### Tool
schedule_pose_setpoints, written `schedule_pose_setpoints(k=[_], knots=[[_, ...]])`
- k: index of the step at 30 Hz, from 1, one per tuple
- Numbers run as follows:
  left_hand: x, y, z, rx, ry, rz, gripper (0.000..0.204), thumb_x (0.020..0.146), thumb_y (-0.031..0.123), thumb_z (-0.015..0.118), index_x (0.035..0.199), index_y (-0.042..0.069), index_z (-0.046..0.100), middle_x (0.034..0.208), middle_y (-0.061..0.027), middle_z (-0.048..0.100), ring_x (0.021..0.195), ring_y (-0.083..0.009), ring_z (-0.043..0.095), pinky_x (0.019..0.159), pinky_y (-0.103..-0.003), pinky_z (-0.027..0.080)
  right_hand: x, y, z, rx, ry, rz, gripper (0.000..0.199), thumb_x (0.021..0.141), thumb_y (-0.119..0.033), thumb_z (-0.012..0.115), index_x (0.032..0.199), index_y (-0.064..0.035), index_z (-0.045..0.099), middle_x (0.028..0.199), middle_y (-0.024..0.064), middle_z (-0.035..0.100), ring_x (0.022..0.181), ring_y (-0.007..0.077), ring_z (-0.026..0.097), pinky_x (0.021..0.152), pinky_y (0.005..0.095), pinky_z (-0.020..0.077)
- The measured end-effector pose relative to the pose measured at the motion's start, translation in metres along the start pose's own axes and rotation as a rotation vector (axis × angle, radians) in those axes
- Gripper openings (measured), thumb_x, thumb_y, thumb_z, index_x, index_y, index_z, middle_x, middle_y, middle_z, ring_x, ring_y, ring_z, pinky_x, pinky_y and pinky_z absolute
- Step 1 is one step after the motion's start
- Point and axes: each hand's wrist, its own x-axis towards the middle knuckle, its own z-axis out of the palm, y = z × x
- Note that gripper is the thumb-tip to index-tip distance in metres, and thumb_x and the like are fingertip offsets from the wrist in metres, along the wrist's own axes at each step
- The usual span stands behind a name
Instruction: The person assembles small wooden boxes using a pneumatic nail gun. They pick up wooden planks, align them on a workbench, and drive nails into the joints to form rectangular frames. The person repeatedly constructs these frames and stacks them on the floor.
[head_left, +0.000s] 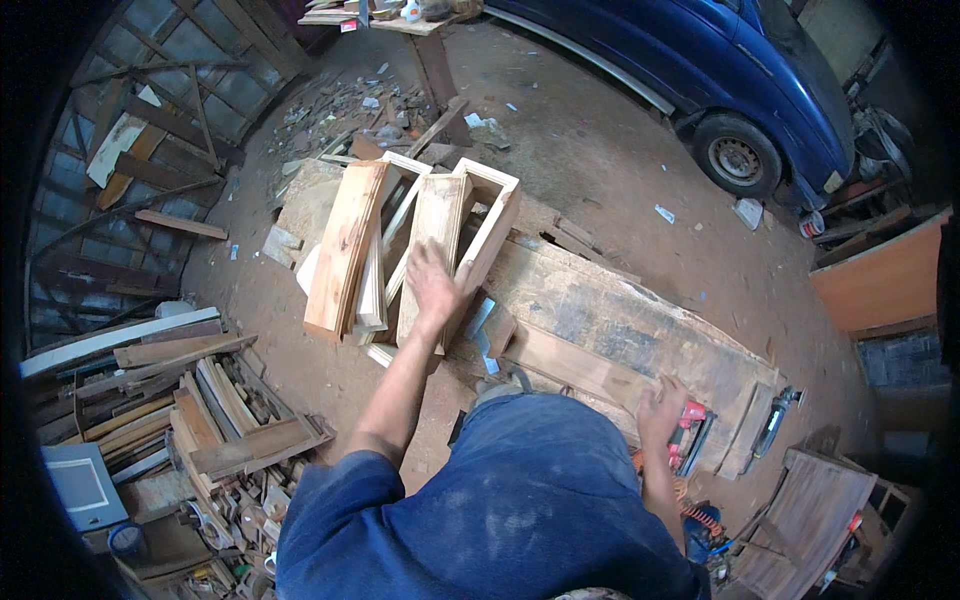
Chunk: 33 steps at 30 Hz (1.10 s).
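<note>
plank workbench [640, 330], wooden frames [420, 250], red tool [690, 430]

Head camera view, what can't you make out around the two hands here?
- Red power tool: the right hand hides most of it; grip unclear.
- Left hand on the wooden frames: motion-blurred, fingers indistinct.
- Workbench: near edge hidden by the person's torso.
- Scrap pile: pieces too small.

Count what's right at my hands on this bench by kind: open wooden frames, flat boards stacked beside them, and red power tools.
Open wooden frames: 2
Flat boards: 2
Red power tool: 1
Total: 5
</note>
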Motion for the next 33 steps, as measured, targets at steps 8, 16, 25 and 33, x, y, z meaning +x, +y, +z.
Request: schedule_pose_setpoints(k=[8, 16, 25, 33], knots=[[0.019, -0.021, -0.008, -0.044, -0.224, -0.113, 0.107, 0.077, 0.056, 0.078, 0.16, 0.011, 0.028, 0.16, -0.0317, 0.024, 0.138, -0.0509, 0.035, 0.112, -0.059, 0.035, -0.009, -0.043, 0.124, -0.348, -0.834, 0.006, 0.105, 0.074, -0.046, 0.085, 0.155, -0.007, 0.031, 0.152, 0.024, 0.038, 0.144, 0.0416, 0.033, 0.12, 0.053, 0.0266], [0.027, -0.032, -0.012, -0.048, -0.243, -0.089, 0.104, 0.074, 0.048, 0.083, 0.158, 0.012, 0.033, 0.155, -0.0291, 0.03, 0.135, -0.0503, 0.038, 0.111, -0.059, 0.037, -0.027, -0.01, 0.161, -0.408, -0.781, -0.054, 0.114, 0.063, -0.046, 0.091, 0.155, -0.0106, 0.033, 0.153, 0.024, 0.038, 0.144, 0.0419, 0.033, 0.118, 0.058, 0.0282], [0.032, -0.038, -0.045, -0.492, -0.307, -0.049, 0.092, 0.074, 0.039, 0.084, 0.148, -0.001, 0.046, 0.146, -0.0271, 0.048, 0.135, -0.0371, 0.051, 0.116, -0.043, 0.039, -0.054, -0.063, 0.073, 0.12, -0.929, 0.256, 0.105, 0.056, -0.044, 0.091, 0.143, -0.0011, 0.051, 0.136, 0.0253, 0.054, 0.131, 0.0412, 0.05, 0.11, 0.0484, 0.0421], [-0.02, 0.005, -0.061, -0.516, -0.554, 0.173, 0.093, 0.069, 0.047, 0.085, 0.149, 0.015, 0.05, 0.157, -0.0305, 0.034, 0.144, -0.0464, 0.034, 0.123, -0.054, 0.029, -0.143, -0.037, -0.057, 1.064, -0.956, 1.126, 0.065, 0.084, -0.017, 0.076, 0.143, 0.0007, 0.054, 0.138, 0.0119, 0.061, 0.125, 0.0225, 0.057, 0.103, 0.0369, 0.0476]])
